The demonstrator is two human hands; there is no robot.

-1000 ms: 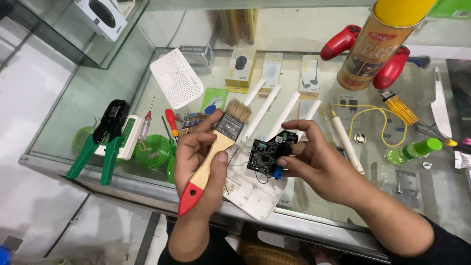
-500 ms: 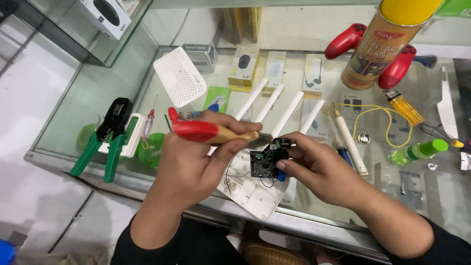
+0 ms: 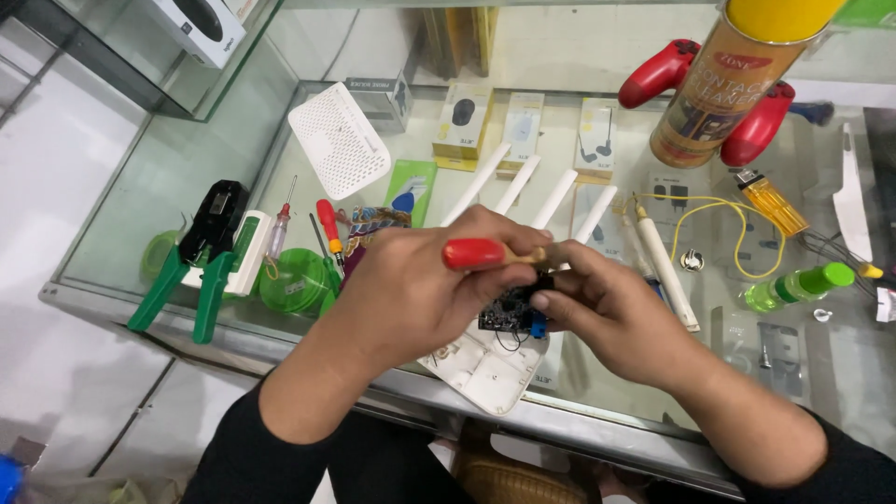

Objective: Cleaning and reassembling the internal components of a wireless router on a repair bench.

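Our left hand point(image 3: 415, 289) is curled tight around a brush point(image 3: 490, 253), fingers pressed together on its wooden handle; the red handle end sticks out toward the left above the knuckles, and the bristles are hidden behind our fingers. Our right hand point(image 3: 611, 313) pinches a small dark circuit board point(image 3: 509, 313) between thumb and fingertips, holding it just below the brush. The two hands touch over the board. The board sits at our fingertips, lifted above a white plastic shell point(image 3: 485, 364) that lies open on the counter near the front edge.

The counter point(image 3: 140, 187) is a glass display case, with boxed goods showing through from the shelf below. Four white antennas point(image 3: 523, 187) fan out beyond our hands. To the left lie a green-handled crimping tool point(image 3: 201, 257), a green round lid point(image 3: 291, 280) and a red screwdriver point(image 3: 329, 229); farther back is a white perforated cover point(image 3: 338, 140). To the right stand a tall spray can point(image 3: 723, 89) with a yellow cap and a red game controller point(image 3: 709, 93) behind it. A yellow wire point(image 3: 719, 219), a white pen point(image 3: 665, 271) and a small green bottle point(image 3: 798, 287) lie nearby. White floor tiles point(image 3: 56, 140) show at left.
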